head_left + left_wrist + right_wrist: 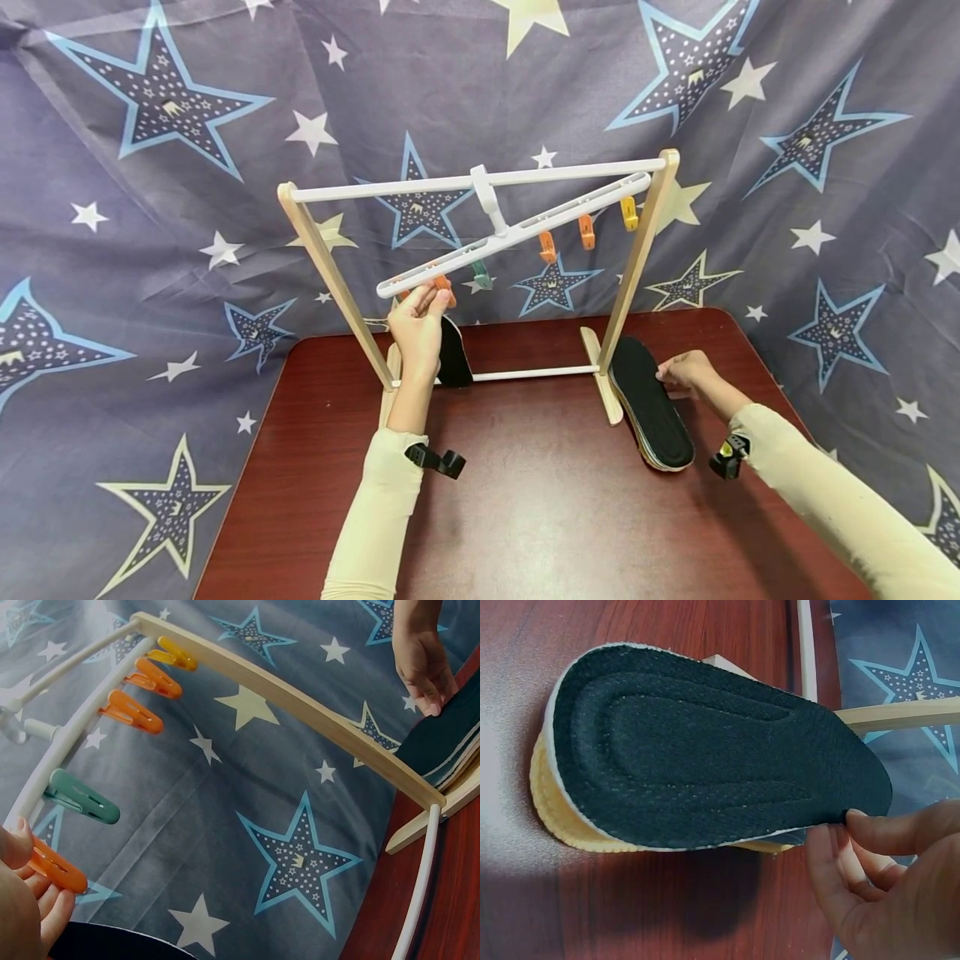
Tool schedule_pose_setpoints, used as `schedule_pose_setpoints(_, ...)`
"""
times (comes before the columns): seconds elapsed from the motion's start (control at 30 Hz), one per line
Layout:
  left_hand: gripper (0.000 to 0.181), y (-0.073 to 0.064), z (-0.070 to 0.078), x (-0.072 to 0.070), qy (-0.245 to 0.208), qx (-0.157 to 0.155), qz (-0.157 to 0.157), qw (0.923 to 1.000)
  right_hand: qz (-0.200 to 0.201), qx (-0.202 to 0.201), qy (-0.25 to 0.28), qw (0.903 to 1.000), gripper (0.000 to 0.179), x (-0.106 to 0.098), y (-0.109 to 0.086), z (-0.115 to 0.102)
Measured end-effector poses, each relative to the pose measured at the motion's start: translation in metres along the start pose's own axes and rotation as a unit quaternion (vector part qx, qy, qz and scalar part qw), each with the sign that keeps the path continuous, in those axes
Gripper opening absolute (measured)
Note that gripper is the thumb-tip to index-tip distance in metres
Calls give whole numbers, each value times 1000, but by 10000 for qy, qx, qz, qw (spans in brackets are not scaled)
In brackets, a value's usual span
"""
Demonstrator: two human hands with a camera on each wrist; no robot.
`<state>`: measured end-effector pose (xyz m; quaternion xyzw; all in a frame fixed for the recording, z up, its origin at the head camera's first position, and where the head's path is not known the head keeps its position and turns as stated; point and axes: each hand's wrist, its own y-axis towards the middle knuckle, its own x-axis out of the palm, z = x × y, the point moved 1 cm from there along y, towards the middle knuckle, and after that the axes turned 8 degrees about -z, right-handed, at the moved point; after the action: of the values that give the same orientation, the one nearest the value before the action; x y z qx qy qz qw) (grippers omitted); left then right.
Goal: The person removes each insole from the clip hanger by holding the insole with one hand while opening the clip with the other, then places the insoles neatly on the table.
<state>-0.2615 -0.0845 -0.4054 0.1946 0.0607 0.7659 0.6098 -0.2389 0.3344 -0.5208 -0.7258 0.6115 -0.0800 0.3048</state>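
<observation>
A white clip hanger [517, 233] hangs by its hook from the rack's top rail, its left end tilted down. At that low end my left hand [420, 329] pinches an orange clip [58, 868] between thumb and fingers. Below that hand is a black insole [453, 354], its upper part hidden behind the hand. To the right, a stack of insoles [652, 408] with black tops and yellowish undersides lies by the rack's foot. My right hand [900, 862] pinches the edge of the top insole [697, 750] near its narrower end.
The wooden rack [637, 267] stands on a dark red table [525, 483], with a white lower bar [536, 373]. Along the hanger are a green clip [82, 796], further orange clips [587, 232] and a yellow clip [628, 213]. A starry cloth [225, 167] hangs behind.
</observation>
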Motion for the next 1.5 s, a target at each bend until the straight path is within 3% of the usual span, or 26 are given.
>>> schedule_pose_setpoints(0.47, 28, -1, 2, 0, -2, -27, -10, 10000, 173, 202, -105, 9996, 16, -1, 3, 1)
schedule_pose_setpoints(0.97, 25, -1, 1, 1, -54, -32, -75, 10000, 232, 258, -91, 9994, 9, 0, 4, 4)
schedule_pose_setpoints(1.17, 26, -2, 2, 0, -33, -71, -70, 9999, 254, 162, -104, 9995, 22, 3, 4, 6)
schedule_pose_setpoints(1.5, 28, -3, 3, 1, -83, -201, -1, 9998, 508, 319, -258, 9979, 23, 5, 9, 12)
